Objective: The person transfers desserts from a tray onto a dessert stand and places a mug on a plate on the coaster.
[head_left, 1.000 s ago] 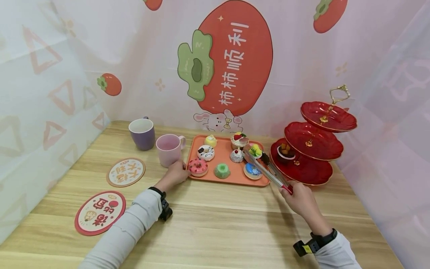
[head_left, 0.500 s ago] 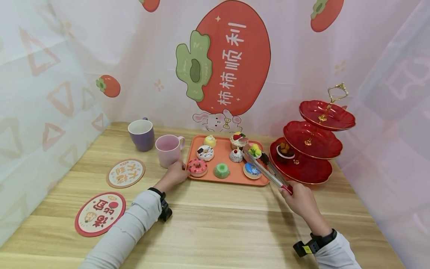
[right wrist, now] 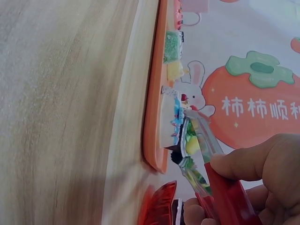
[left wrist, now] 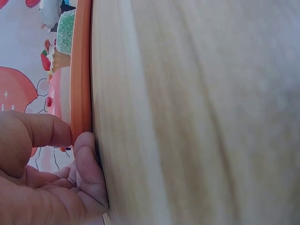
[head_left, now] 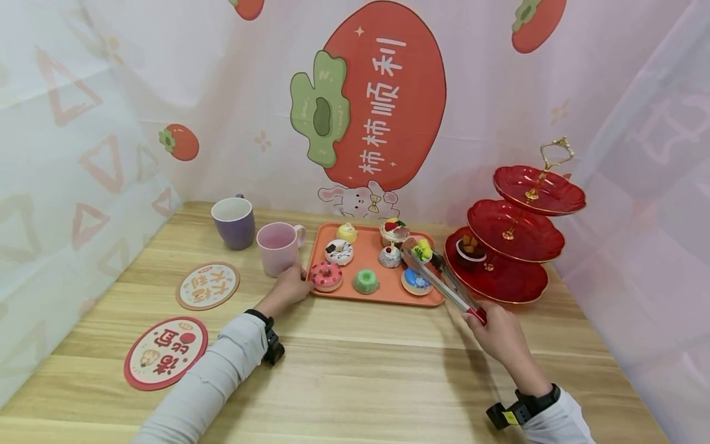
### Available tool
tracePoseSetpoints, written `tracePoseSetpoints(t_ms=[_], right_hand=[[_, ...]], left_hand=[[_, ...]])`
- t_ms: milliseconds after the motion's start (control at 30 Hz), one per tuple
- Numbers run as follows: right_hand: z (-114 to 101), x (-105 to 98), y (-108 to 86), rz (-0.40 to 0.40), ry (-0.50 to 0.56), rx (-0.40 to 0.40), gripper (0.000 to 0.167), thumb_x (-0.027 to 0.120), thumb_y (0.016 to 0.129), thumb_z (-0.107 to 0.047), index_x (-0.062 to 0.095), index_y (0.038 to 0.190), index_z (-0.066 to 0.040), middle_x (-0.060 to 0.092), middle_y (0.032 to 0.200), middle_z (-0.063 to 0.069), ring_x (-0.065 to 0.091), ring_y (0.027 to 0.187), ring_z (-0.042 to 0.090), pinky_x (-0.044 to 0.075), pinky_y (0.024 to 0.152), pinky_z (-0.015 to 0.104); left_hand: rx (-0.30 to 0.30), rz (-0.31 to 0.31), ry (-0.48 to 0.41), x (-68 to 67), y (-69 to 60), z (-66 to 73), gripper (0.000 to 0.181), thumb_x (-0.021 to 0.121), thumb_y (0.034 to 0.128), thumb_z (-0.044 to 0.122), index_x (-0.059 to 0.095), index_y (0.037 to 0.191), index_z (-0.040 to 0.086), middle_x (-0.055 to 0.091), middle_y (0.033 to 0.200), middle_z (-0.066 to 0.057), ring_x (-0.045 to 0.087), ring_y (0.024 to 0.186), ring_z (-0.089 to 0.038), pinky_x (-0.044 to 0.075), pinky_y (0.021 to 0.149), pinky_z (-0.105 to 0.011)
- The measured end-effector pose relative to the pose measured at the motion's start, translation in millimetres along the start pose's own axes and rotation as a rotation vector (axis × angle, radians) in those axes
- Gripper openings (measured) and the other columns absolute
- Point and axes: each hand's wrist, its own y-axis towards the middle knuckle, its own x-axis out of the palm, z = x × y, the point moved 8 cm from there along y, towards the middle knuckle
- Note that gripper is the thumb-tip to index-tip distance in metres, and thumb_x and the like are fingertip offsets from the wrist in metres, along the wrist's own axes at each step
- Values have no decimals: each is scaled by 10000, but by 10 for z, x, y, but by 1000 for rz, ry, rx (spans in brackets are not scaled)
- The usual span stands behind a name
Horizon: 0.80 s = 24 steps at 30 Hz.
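Observation:
The left hand (head_left: 286, 288) pinches the near left corner of the orange tray (head_left: 344, 295); in the left wrist view, thumb and finger meet on its rim (left wrist: 81, 70). The right hand (head_left: 499, 331) grips metal tongs (head_left: 449, 292) by their red handles (right wrist: 229, 194). The tips of the tongs lie on either side of a fruit-topped cupcake (head_left: 423, 250) at the tray's right end, just behind a blue donut (head_left: 417, 282). Whether they press on it is hard to tell. Also on the tray are a pink donut (head_left: 326, 276), a green cake (head_left: 366, 282) and several other sweets.
To the right stands a three-tier red stand (head_left: 516, 231), a dark cupcake (head_left: 470, 251) on its lowest plate. A pink mug (head_left: 278, 250) is close behind the left hand, a purple mug (head_left: 233, 225) beyond it. Two round coasters (head_left: 208, 285) (head_left: 166, 353) lie at the left.
The fruit-topped cupcake looks slightly turned or tilted between the tongs' tips, and the right hand has shifted very slightly. The left hand stays on the tray's corner.

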Motion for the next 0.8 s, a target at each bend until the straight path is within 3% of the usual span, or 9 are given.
tracePoseSetpoints(t_ms=[600, 800], right_hand=[[-75, -204, -134, 26, -18, -25, 127, 665, 829, -55, 600, 897, 30, 414, 579, -2, 380, 494, 146, 311, 453, 310], [-47, -271, -223, 5, -5, 10, 181, 656, 848, -72, 596, 951, 64, 431, 597, 10, 393, 502, 147, 329, 446, 302]], left_hand=[[23, 12, 16, -4, 14, -2, 152, 596, 848, 64, 466, 904, 10, 543, 722, -95, 514, 659, -206, 390, 589, -284], [29, 13, 14, 2, 17, 1, 148, 593, 851, 58, 464, 904, 8, 545, 726, -99, 520, 665, -212, 396, 600, -290]])
